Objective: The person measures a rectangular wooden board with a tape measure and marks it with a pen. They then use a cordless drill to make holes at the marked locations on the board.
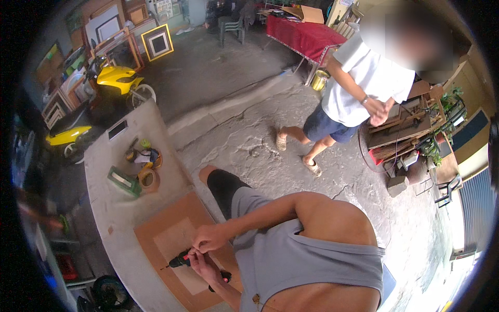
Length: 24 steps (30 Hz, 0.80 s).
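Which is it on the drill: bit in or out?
In: a thin bit juts from the front of the drill, over the brown board.

A plain grey top [312,262] — sleeveless and loosely cut — is worn with black, knee-length shorts [224,190].

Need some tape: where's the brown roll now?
On the head view's left side, the tape roll is on the table, just right of a green object.

One head-worn fisheye view looks down across the hands [209,238] and table [117,213].
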Motion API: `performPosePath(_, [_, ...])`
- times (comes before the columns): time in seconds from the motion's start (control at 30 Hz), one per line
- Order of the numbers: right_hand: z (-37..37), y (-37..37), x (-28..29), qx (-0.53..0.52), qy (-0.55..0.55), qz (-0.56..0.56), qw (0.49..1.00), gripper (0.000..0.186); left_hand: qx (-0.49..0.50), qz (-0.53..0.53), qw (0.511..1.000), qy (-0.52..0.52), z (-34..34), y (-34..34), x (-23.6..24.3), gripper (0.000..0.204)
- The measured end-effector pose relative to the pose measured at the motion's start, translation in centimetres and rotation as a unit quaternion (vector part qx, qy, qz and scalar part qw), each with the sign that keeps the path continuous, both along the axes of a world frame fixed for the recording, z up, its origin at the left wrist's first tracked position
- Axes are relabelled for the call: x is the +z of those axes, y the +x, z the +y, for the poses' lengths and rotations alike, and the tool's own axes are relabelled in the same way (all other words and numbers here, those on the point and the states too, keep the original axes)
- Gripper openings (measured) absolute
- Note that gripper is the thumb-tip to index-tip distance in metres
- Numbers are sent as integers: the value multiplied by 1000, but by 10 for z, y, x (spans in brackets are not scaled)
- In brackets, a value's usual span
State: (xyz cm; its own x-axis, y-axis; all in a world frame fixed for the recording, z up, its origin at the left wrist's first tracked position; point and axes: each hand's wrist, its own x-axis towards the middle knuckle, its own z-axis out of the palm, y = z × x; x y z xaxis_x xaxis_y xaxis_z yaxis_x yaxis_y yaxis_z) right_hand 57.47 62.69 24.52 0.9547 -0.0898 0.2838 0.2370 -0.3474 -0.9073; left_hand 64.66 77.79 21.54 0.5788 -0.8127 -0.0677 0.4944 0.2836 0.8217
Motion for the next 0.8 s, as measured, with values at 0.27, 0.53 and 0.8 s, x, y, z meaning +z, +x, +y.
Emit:
performPosePath(0.27, [12, -6, 29, 40, -23, -13, 999, 18, 41, -22, 999, 1, 25, -6, 1, 12])
performPosePath(0.53, [26, 4, 40, 110, -47, -17, 993, 17, 105, 25, 992, -59, 32, -21, 21, 17])
performPosePath(0.8, [49, 24, 43, 164, -80, -23, 983, 17, 163, 16, 983, -80, 63, -18, 8, 15])
